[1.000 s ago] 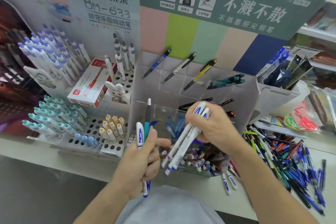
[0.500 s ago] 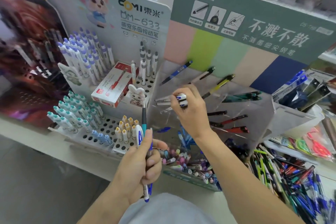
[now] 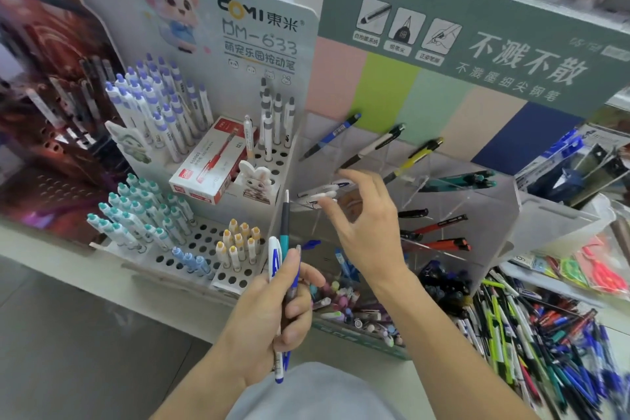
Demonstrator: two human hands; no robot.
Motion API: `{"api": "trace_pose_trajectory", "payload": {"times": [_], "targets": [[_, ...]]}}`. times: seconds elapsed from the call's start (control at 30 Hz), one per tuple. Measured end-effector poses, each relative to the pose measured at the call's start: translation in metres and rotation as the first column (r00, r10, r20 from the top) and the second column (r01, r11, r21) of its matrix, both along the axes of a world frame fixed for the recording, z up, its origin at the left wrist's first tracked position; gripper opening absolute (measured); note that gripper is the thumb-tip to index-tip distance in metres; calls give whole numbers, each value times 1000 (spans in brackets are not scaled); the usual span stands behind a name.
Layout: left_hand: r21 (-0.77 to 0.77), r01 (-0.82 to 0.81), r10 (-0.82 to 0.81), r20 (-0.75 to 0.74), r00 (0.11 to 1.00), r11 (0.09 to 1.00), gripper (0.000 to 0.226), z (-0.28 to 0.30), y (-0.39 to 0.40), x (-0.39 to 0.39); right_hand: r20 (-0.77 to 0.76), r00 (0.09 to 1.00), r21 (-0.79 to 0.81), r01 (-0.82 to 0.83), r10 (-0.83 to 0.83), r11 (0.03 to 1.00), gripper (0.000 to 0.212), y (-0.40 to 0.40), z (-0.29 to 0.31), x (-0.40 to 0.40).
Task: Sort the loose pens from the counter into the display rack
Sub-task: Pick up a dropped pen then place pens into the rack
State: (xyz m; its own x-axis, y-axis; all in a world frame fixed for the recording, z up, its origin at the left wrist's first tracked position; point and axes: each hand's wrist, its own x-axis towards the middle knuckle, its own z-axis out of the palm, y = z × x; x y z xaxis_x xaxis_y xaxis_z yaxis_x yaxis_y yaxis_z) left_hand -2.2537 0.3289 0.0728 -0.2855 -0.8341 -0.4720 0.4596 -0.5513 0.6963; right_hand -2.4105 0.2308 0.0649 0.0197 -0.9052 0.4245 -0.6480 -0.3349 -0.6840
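My left hand grips a few pens upright: a white and blue one and a dark one with a teal grip. My right hand hovers with spread, relaxed fingers and holds nothing, just right of the white and blue pens lying in a left compartment of the clear acrylic display rack. Single sample pens stick out of the rack's upper row. A heap of loose pens lies on the counter at the right.
A white perforated stand with purple, teal and yellow capped pens sits at the left, with a red and white pen box on it. A low bin of small refills lies under my right wrist. Scissors in packets lie at the far right.
My right hand carried a bundle of white and blue pens up to the rack, laid them in the left compartment and let go. My left hand kept its pens.
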Motion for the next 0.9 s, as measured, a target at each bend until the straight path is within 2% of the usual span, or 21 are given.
{"api": "trace_pose_trajectory", "payload": {"times": [0.17, 0.27, 0.37, 0.43, 0.5, 0.53, 0.6, 0.67, 0.7, 0.73, 0.83, 0.9], "targets": [[19, 13, -13, 3, 1000, 1000, 48, -1, -3, -8, -28, 998, 75, -52, 54, 996, 33, -6, -1, -3], [20, 27, -26, -30, 999, 999, 41, 0, -6, -13, -49, 999, 30, -1, 3, 1000, 29, -4, 0, -6], [-8, 40, -41, -93, 995, 999, 37, -3, -10, -13, 45, 998, -73, 56, -52, 996, 18, 16, 11, -9], [-34, 91, -95, -114, 989, 995, 32, -4, -12, -13, 128, 991, 31, -43, 39, 999, 15, 32, 21, -11], [-82, 182, -191, -107, 976, 980, 23, -3, -11, -14, 188, 971, 251, -191, 145, 949, 28, 44, 29, -15], [-100, 228, -237, -88, 968, 969, 21, -3, -10, -14, 173, 970, 286, -217, 172, 933, 36, 49, 32, -18], [-140, 311, -313, 8, 950, 940, 25, -3, -9, -15, 109, 979, 244, -193, 171, 950, 56, 57, 38, -22], [-176, 349, -324, 154, 933, 920, 31, -1, -9, -17, 152, 976, 239, -189, 156, 952, 72, 61, 41, -23], [-189, 353, -312, 215, 926, 916, 32, 1, -9, -19, 172, 972, 249, -198, 158, 948, 72, 62, 41, -23], [-188, 353, -301, 256, 918, 917, 35, 3, -9, -22, 162, 972, 260, -210, 171, 943, 63, 63, 41, -23], [-76, 362, -326, 292, 899, 929, 46, 8, -13, -25, 57, 969, 293, -245, 239, 924, 11, 60, 40, -21], [-24, 359, -339, 270, 901, 933, 37, 11, -15, -24, 72, 965, 294, -264, 254, 919, 3, 59, 41, -22]]}}
